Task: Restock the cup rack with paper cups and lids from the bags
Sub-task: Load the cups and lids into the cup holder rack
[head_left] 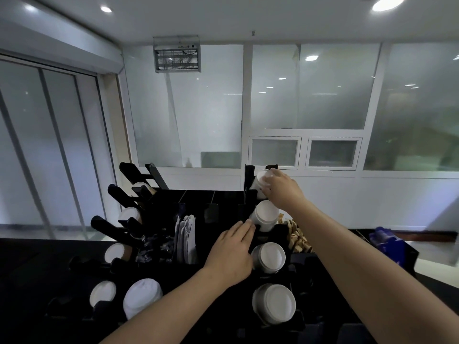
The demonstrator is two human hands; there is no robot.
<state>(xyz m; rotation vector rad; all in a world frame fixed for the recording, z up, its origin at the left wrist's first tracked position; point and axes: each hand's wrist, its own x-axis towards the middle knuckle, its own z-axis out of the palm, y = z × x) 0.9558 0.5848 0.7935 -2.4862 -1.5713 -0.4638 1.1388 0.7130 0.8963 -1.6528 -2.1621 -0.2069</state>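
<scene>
Our right hand [282,188] reaches to the top slot on the right side of the black cup rack [223,202], fingers curled round the rim of a white paper cup stack [260,181] seated there. Our left hand [232,253] rests flat, fingers straight, on the rack beside the second cup stack [264,216]. Below it, two further stacks [269,256] fill the lower right slots. Paper packets [185,238] stand upright in the centre compartment. The rack stands on a dark desk [37,256].
</scene>
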